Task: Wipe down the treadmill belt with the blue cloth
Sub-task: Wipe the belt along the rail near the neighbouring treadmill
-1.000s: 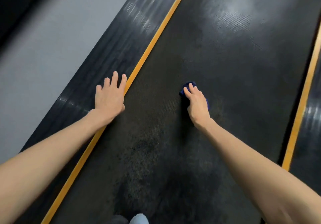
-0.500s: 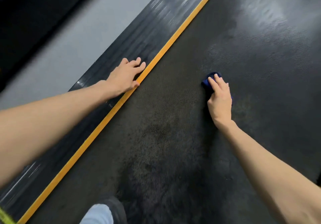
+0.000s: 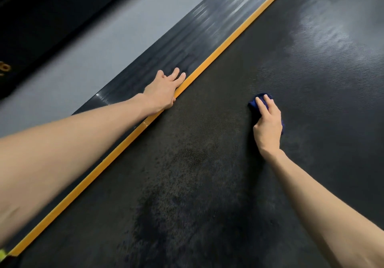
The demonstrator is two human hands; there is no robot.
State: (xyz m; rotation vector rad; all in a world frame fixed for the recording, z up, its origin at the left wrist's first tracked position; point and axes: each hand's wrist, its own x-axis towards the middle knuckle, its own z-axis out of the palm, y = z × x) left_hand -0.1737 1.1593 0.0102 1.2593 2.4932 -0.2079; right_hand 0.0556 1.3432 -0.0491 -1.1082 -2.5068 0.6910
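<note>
Cloth [image 3: 253,103] (blue, bunched): lay on treadmill belt [image 3: 207,174] under my right hand [image 3: 268,128], fingers straight over it, pressing. Left hand [image 3: 164,91]: I rested it flat, fingers extended, on side rail [image 3: 207,24] beside orange stripe [image 3: 228,39].

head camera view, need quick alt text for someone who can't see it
A person's right hand presses a bunched blue cloth onto the dark textured treadmill belt, seen from above. Their left hand rests flat on the ribbed side rail, overlapping the orange stripe that edges the belt; grey floor lies beyond.
</note>
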